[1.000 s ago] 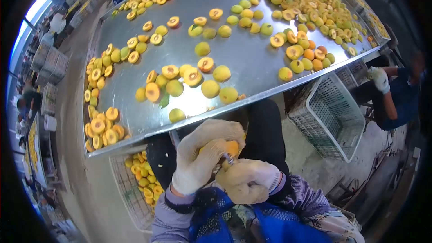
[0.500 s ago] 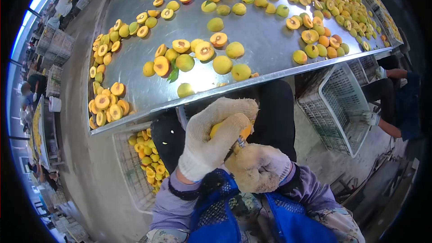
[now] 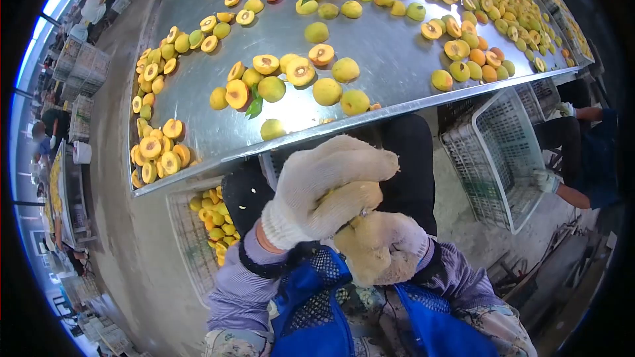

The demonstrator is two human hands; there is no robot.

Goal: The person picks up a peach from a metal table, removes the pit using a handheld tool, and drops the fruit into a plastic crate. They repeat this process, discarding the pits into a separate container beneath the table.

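White-gloved, my left hand (image 3: 331,188) is curled over my lap, its fingers wrapped round a yellow fruit half (image 3: 325,196) of which only a sliver shows. My right hand (image 3: 382,244), in a stained glove, is closed just below and touches it. A small metal glint shows between the two hands; the rest of that tool is hidden in the right fist. Beyond the hands, cut fruit halves (image 3: 300,71) with brown pits lie on the metal table (image 3: 198,119).
A crate (image 3: 185,244) holding yellow fruit halves stands on the floor at lower left. At right, an empty plastic crate (image 3: 493,158) is tilted beside a co-worker's gloved hand (image 3: 546,181). The table's raised metal edge runs just beyond my knees.
My left hand has turned and closed further over the fruit, hiding most of it. The orange part seen between the hands is now covered. My right hand has barely moved.
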